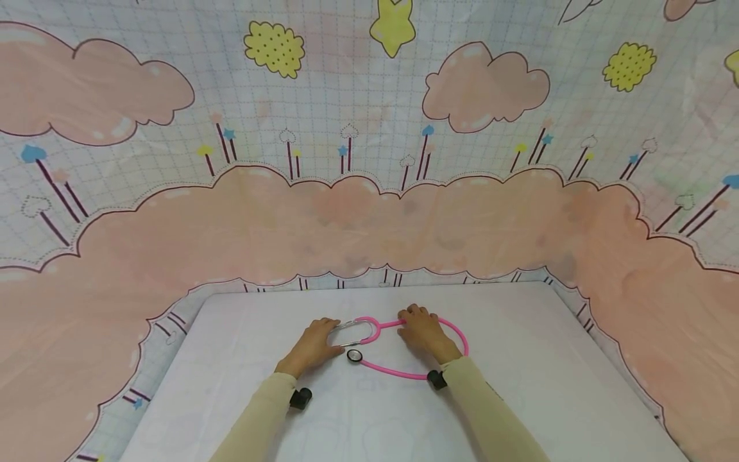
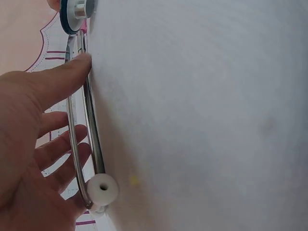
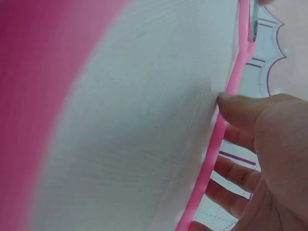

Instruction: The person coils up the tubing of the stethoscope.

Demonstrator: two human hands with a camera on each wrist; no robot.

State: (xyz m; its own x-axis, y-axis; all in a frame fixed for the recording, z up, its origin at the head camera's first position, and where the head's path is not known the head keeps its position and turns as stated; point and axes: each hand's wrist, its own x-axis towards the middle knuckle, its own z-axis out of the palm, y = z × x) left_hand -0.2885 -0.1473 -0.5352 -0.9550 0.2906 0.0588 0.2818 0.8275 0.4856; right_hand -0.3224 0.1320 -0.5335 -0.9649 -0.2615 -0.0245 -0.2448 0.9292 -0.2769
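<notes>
A pink stethoscope (image 1: 398,373) lies on the white tabletop, its tubing looped round to the right. My left hand (image 1: 313,346) spans its metal ear tubes (image 1: 348,344), thumb at the near tube and fingers at the far one. A white ear tip (image 2: 103,189) shows below those fingers in the left wrist view. Close by the left thumb is the round chest piece (image 1: 355,355), black-rimmed. My right hand (image 1: 426,333) holds the pink tubing (image 3: 208,166) just past its fork, with the thumb on one side and the fingers on the other.
The white tabletop (image 1: 369,423) ends at a back edge beyond the hands. Behind and beside it hangs a cloth (image 1: 369,224) printed with clouds and stars. Each sleeved wrist wears a small black camera; one (image 1: 301,398) is on the left.
</notes>
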